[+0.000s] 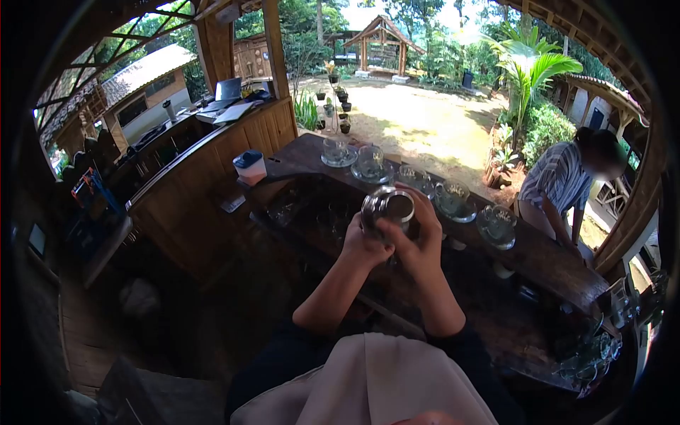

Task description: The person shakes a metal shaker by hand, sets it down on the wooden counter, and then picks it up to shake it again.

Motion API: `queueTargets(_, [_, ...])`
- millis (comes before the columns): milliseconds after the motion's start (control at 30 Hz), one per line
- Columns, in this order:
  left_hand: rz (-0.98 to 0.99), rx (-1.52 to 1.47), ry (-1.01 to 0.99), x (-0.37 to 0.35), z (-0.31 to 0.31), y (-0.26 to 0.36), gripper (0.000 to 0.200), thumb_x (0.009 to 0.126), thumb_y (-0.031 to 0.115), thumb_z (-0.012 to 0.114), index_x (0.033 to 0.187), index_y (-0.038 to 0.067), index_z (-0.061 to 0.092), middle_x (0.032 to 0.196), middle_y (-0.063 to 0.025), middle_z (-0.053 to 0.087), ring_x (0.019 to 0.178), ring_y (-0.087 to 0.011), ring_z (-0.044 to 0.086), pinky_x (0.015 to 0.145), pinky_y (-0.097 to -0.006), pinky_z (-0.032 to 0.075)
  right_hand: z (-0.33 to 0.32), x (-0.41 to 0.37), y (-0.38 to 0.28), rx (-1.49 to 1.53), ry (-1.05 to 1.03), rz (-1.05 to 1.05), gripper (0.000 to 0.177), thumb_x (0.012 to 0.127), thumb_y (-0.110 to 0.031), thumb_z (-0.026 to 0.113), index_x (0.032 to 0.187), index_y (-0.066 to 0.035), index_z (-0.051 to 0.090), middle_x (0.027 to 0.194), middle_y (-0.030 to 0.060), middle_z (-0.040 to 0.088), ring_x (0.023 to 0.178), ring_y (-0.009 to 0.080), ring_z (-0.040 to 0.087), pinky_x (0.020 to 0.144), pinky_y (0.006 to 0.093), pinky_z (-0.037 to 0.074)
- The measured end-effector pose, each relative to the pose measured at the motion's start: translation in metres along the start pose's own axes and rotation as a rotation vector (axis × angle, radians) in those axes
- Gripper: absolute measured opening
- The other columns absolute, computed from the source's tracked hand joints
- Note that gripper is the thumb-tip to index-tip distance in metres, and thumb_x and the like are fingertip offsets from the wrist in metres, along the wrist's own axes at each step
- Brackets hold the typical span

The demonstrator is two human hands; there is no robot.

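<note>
A rounded, shiny jar [388, 209], seemingly of clear glass, is held up in front of me over the dark wooden counter. Its round grey-brown top faces up toward me. My left hand [363, 244] wraps its lower left side, while my right hand [422, 230] curls around the right side with the thumb across the front. Just beyond the hands, glass cups on glass saucers stand in a row along the counter, among them one cup [372, 163] at the left and another cup [453, 198] right beside my right hand.
A clear container with a dark blue lid [250, 167] stands at the counter's left end. Behind it, a wooden desk carries a laptop [228, 90]. A person in a striped shirt [563, 173] leans at the counter's right end. Several glasses [593, 360] crowd the lower right.
</note>
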State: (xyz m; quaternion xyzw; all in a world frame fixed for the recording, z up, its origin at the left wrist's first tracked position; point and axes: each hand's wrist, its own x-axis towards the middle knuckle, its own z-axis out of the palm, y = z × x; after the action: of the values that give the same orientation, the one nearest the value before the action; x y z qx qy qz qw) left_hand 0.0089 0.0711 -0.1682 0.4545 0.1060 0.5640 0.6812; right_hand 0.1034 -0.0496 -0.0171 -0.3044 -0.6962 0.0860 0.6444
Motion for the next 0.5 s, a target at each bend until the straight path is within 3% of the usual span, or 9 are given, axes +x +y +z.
queueTargets(33, [0.312, 0.478, 0.049, -0.012, 0.065, 0.045, 0.045, 0.092, 0.046, 0.036, 0.122, 0.016, 0.051, 0.113, -0.0134, 0.057, 0.108, -0.0210, 0.055, 0.094, -0.0442, 0.044, -0.008, 0.009, -0.010, -0.099, -0.026, -0.113, 0.046, 0.066, -0.027, 0.071, 0.104, -0.003, 0.062, 0.110, 0.0153, 0.061, 0.110, 0.0331, 0.054, 0.091, 0.0455, 0.042])
queueTargets(100, [-0.527, -1.024, -0.241, -0.021, 0.104, 0.116, 0.045, 0.092, 0.048, 0.042, 0.128, 0.020, 0.044, 0.123, -0.0204, 0.049, 0.104, -0.0299, 0.058, 0.085, -0.0494, 0.050, -0.029, 0.000, -0.058, -0.147, -0.186, -0.512, 0.032, 0.065, -0.013, 0.072, 0.097, -0.015, 0.068, 0.106, 0.0034, 0.065, 0.104, 0.0278, 0.058, 0.098, 0.0527, 0.034])
queueTargets(167, [-0.021, -0.693, -0.489, -0.034, 0.126, 0.130, 0.052, 0.089, 0.049, 0.050, 0.129, 0.018, 0.036, 0.129, -0.0249, 0.041, 0.101, -0.0408, 0.058, 0.075, -0.0509, 0.055, 0.004, -0.031, -0.087, 0.148, 0.238, -0.663, 0.027, 0.070, -0.013, 0.069, 0.091, -0.028, 0.068, 0.098, -0.0197, 0.061, 0.101, 0.0140, 0.059, 0.096, 0.0484, 0.035])
queueTargets(200, [0.271, -0.602, -0.782, -0.027, 0.128, 0.125, 0.057, 0.086, 0.051, 0.054, 0.125, 0.016, 0.034, 0.131, -0.0270, 0.037, 0.102, -0.0470, 0.055, 0.071, -0.0524, 0.056, 0.004, -0.031, -0.083, 0.152, 0.228, -0.661, 0.027, 0.070, -0.013, 0.069, 0.091, -0.028, 0.068, 0.098, -0.0197, 0.061, 0.101, 0.0140, 0.059, 0.096, 0.0484, 0.035])
queueTargets(300, [0.332, -0.494, -0.836, -0.017, 0.109, 0.108, 0.058, 0.088, 0.052, 0.049, 0.132, 0.017, 0.035, 0.132, -0.0270, 0.033, 0.105, -0.0505, 0.052, 0.072, -0.0497, 0.057, 0.002, -0.029, -0.060, 0.237, 0.201, -1.045, 0.024, 0.074, -0.013, 0.068, 0.092, -0.028, 0.067, 0.090, -0.0196, 0.059, 0.099, 0.0111, 0.059, 0.092, 0.0433, 0.039])
queueTargets(367, [-0.399, -0.885, -0.519, -0.025, 0.085, 0.102, 0.048, 0.090, 0.044, 0.052, 0.126, 0.014, 0.039, 0.125, -0.0175, 0.043, 0.110, -0.0329, 0.054, 0.089, -0.0420, 0.050, -0.025, -0.009, -0.037, -0.050, -0.229, -0.715, 0.026, 0.068, -0.020, 0.071, 0.093, -0.020, 0.066, 0.107, -0.0038, 0.062, 0.108, 0.0230, 0.055, 0.087, 0.0431, 0.043])
queueTargets(433, [-0.019, -1.070, -0.442, -0.002, 0.038, 0.007, 0.051, 0.093, 0.044, 0.041, 0.126, 0.005, 0.041, 0.124, -0.0171, 0.050, 0.110, -0.0260, 0.055, 0.093, -0.0383, 0.047, 0.004, -0.002, 0.008, -0.004, -0.142, -0.175, 0.040, 0.065, -0.020, 0.073, 0.101, -0.005, 0.063, 0.111, 0.0131, 0.060, 0.109, 0.0330, 0.053, 0.093, 0.0476, 0.040])
queueTargets(467, [-0.004, -1.071, -0.440, -0.007, 0.038, 0.007, 0.051, 0.093, 0.044, 0.041, 0.126, 0.005, 0.041, 0.124, -0.0171, 0.050, 0.110, -0.0260, 0.055, 0.093, -0.0383, 0.047, 0.007, -0.003, 0.014, 0.068, -0.032, 0.115, 0.047, 0.061, -0.015, 0.077, 0.103, -0.002, 0.062, 0.110, 0.0142, 0.059, 0.113, 0.0361, 0.051, 0.097, 0.0468, 0.039])
queueTargets(500, [-0.114, -1.150, -0.333, -0.008, 0.043, 0.011, 0.051, 0.093, 0.043, 0.041, 0.125, 0.004, 0.042, 0.123, -0.0171, 0.051, 0.109, -0.0250, 0.056, 0.091, -0.0383, 0.048, 0.003, -0.002, 0.009, 0.069, -0.043, 0.104, 0.047, 0.061, -0.015, 0.077, 0.103, -0.002, 0.062, 0.110, 0.0142, 0.059, 0.113, 0.0361, 0.051, 0.097, 0.0468, 0.039])
